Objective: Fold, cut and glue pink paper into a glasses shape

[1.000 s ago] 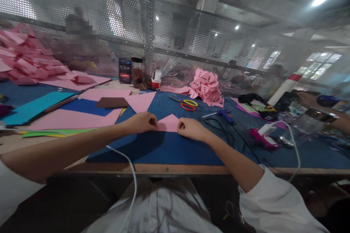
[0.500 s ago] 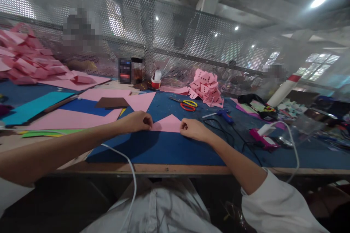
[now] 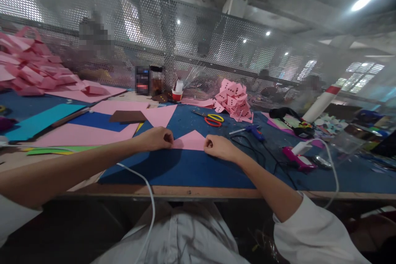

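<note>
We see the left hand (image 3: pixel 158 137) and right hand (image 3: pixel 221 147), each grip pinching one end of the pink paper (image 3: pixel 189 140) on the blue counter (image 3: pixel 185 173); peak already shaped, handling apparently unfinished

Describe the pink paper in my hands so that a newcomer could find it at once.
Start at the blue work surface. There, your left hand and right hand hold the pink paper between them. Unlike the pink pieces heaped behind, this one is held, its far edge peaked.
</note>
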A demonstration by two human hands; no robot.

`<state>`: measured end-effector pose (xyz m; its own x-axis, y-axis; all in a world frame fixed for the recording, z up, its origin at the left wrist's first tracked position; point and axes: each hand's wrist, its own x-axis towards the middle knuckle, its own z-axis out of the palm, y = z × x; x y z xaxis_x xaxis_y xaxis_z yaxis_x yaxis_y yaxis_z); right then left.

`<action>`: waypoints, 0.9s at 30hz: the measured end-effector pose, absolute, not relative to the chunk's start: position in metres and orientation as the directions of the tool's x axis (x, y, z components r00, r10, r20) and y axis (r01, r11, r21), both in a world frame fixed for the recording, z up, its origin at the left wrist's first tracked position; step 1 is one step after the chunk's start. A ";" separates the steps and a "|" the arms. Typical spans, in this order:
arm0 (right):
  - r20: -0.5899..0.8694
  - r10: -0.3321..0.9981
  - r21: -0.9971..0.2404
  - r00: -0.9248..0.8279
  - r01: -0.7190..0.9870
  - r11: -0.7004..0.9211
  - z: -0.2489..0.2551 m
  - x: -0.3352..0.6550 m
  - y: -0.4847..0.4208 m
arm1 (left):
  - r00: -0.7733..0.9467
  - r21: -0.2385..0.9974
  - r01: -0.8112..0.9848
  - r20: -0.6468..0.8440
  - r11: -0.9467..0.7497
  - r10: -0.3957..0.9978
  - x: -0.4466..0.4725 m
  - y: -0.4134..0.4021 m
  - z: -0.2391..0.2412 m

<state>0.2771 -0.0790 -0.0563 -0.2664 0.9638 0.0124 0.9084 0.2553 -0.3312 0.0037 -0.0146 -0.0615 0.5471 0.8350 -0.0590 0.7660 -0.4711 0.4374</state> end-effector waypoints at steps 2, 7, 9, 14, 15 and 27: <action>0.014 0.964 -0.327 -0.266 0.910 0.256 -0.057 0.278 -0.079 | 0.550 0.447 0.763 -0.067 -0.467 0.833 0.000 -0.012 -0.063; 0.017 0.968 -0.336 -0.248 0.911 0.240 -0.059 0.285 -0.081 | 0.529 0.438 0.778 -0.069 -0.451 0.846 -0.010 -0.010 -0.064; 0.017 0.969 -0.344 -0.247 0.909 0.238 -0.060 0.289 -0.082 | 0.528 0.432 0.781 -0.069 -0.452 0.847 -0.012 -0.010 -0.063; 0.027 0.969 -0.355 -0.244 0.904 0.237 -0.062 0.295 -0.081 | 0.540 0.420 0.781 -0.086 -0.461 0.837 -0.014 -0.009 -0.061; 0.026 0.970 -0.357 -0.240 0.904 0.233 -0.062 0.296 -0.081 | 0.542 0.417 0.782 -0.088 -0.463 0.836 -0.015 -0.009 -0.061; 0.007 0.979 -0.374 -0.205 0.907 0.192 -0.064 0.321 -0.085 | 0.550 0.424 0.777 -0.098 -0.465 0.830 -0.020 -0.009 -0.059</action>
<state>0.3208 -0.0846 -0.0641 -0.2045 0.9788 0.0066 0.9071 0.1921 -0.3744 -0.0205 -0.0087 -0.0586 0.5495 0.8297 -0.0978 0.7774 -0.4650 0.4235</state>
